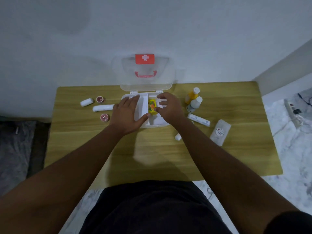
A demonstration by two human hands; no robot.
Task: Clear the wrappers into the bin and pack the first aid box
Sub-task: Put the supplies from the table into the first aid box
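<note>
A clear first aid box (pixel 157 124) stands open on the wooden table (pixel 152 152), its lid (pixel 146 75) with the red cross raised against the wall. A white inner tray (pixel 141 107) lies in the box's left half. My left hand (pixel 129 114) rests flat on the tray, fingers spread, thumb at its near edge. A yellow packet (pixel 152 108) sits in the middle compartment. My right hand (pixel 166 107) hovers over the right side, fingers curled beside the packet, touching it at the thumb.
Left of the box lie two white bandage rolls (pixel 103 108) and two small red-topped jars (pixel 104 117). On the right stand an orange bottle (pixel 192 96) and a white bottle (pixel 195 103), with a wrapped roll (pixel 199 119), a gauze pack (pixel 220 132) and a small white piece (pixel 178 136).
</note>
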